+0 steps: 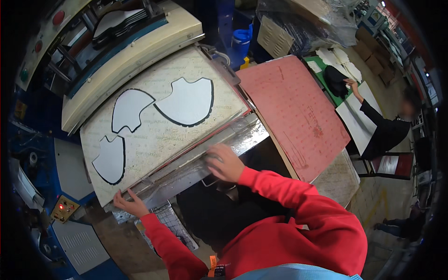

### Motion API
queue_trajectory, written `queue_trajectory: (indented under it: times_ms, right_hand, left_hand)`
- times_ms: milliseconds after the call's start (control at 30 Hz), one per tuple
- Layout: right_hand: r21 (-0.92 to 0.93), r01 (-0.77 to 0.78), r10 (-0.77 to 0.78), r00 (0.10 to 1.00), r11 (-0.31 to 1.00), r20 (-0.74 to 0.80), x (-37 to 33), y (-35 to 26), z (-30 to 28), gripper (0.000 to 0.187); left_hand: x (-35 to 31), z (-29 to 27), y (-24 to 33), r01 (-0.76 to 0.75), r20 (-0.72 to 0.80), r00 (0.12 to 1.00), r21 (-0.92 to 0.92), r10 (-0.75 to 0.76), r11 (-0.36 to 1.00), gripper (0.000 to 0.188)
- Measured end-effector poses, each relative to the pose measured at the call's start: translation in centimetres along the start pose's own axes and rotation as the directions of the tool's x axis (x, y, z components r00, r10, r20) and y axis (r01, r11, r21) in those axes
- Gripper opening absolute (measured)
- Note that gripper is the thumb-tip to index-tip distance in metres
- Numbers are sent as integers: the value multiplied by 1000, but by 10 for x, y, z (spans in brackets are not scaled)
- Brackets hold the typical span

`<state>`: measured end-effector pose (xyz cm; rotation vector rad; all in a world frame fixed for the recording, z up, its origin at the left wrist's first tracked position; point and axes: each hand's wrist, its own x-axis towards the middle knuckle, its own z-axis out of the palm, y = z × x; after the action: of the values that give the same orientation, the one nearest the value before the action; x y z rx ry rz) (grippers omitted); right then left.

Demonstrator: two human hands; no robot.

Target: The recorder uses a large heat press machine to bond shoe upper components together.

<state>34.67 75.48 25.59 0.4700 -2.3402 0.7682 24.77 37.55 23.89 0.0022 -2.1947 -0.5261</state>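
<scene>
Three white pieces point(189, 102) with black rims lie on one pale board point(158, 149), past both hands. The left hand point(132, 205) is at its near edge, finger and thumb apart. The right hand point(226, 163) is blurry; can't tell if it holds anything.

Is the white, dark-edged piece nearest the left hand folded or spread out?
Spread out: the white piece lies on the pale board with its whole outline showing and no fold visible.
</scene>
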Motion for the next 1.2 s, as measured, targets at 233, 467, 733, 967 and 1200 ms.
queue_trajectory:
  times_ms: [233, 467, 733, 967, 1200]
  right_hand:
    - [-5, -443, 437, 887, 897, -145, -59, 48, -29, 18]
    - [114, -526, 528, 765, 842, -368, -7, 85, -43, 21]
    - [-30, -702, 682, 701, 712, -209, 17, 144, -40, 31]
    - [359, -716, 795, 587, 598, -154, -2, 193, -46, 27]
    - [443, -718, 810, 586, 537, -33, 5, 185, -51, 28]
  left_hand:
    - [-16, 14, -75, 423, 70, 899, -392, -432, 817, 47]
    - [26, 23, -155, 504, -108, 857, -31, -504, 863, 70]
    - [36, 19, -166, 479, -156, 848, -183, -506, 859, 56]
    - [54, 19, -111, 405, -139, 897, -130, -421, 905, 51]
    - [53, -13, -164, 507, 194, 846, -585, -497, 634, 52]
